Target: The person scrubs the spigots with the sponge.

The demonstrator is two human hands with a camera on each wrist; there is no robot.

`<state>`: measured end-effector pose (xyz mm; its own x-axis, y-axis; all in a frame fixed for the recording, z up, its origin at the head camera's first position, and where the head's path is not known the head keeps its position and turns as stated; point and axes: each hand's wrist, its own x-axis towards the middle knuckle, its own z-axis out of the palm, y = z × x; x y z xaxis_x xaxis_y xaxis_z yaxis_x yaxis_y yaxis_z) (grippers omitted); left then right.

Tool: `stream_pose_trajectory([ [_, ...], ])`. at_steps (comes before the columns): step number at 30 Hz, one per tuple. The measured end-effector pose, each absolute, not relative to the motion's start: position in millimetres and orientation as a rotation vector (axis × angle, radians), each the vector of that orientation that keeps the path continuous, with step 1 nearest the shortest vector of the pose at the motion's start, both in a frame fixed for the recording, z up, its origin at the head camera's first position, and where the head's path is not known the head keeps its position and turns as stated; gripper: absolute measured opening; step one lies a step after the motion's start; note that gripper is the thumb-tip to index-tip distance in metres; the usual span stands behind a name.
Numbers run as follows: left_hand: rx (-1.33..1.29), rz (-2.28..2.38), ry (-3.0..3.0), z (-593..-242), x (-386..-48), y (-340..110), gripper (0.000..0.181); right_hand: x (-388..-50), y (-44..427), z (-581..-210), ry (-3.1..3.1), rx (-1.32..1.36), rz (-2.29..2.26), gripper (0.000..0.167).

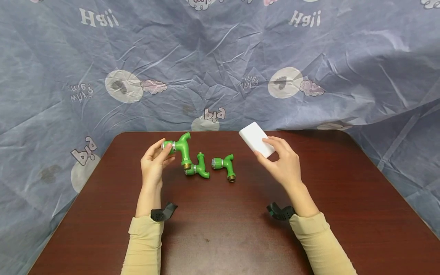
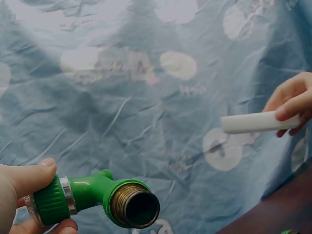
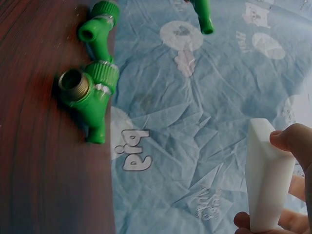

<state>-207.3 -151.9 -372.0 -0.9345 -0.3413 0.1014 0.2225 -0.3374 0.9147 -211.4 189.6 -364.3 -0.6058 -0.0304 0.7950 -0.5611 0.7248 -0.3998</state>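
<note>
My left hand point(image 1: 152, 160) grips a green faucet point(image 1: 183, 147) by its ribbed knob, above the table. In the left wrist view the brass threaded end of this faucet point(image 2: 87, 192) faces the camera. My right hand point(image 1: 284, 162) pinches a white rectangular block point(image 1: 257, 138), perhaps a sponge, between thumb and fingers, raised and tilted. The right wrist view shows the block point(image 3: 268, 180) edge-on. Two more green faucets lie on the table between the hands: one faucet point(image 1: 202, 168) partly behind the held one, another faucet point(image 1: 227, 165) to its right.
The dark reddish-brown table point(image 1: 220, 221) spreads under both arms. Behind it hangs a wrinkled blue-grey cloth point(image 1: 213, 57) with printed patterns, meeting the table's back edge. A black strap point(image 1: 163, 212) is on the left wrist, and another strap point(image 1: 281, 212) is on the right.
</note>
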Motion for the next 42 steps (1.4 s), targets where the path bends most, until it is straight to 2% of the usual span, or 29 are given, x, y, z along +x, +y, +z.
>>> stream_pose_trajectory([
  [26,0.5,-2.251,-1.767,-430.3,-219.7,-193.2,0.056,-234.6,216.0,-412.5,-2.443,0.143,0.87,0.044],
  [42,0.49,-2.074,-1.989,-450.9,-226.7,-187.4,0.053,-240.2,223.4,-434.9,-2.646,0.044,0.927,0.051],
])
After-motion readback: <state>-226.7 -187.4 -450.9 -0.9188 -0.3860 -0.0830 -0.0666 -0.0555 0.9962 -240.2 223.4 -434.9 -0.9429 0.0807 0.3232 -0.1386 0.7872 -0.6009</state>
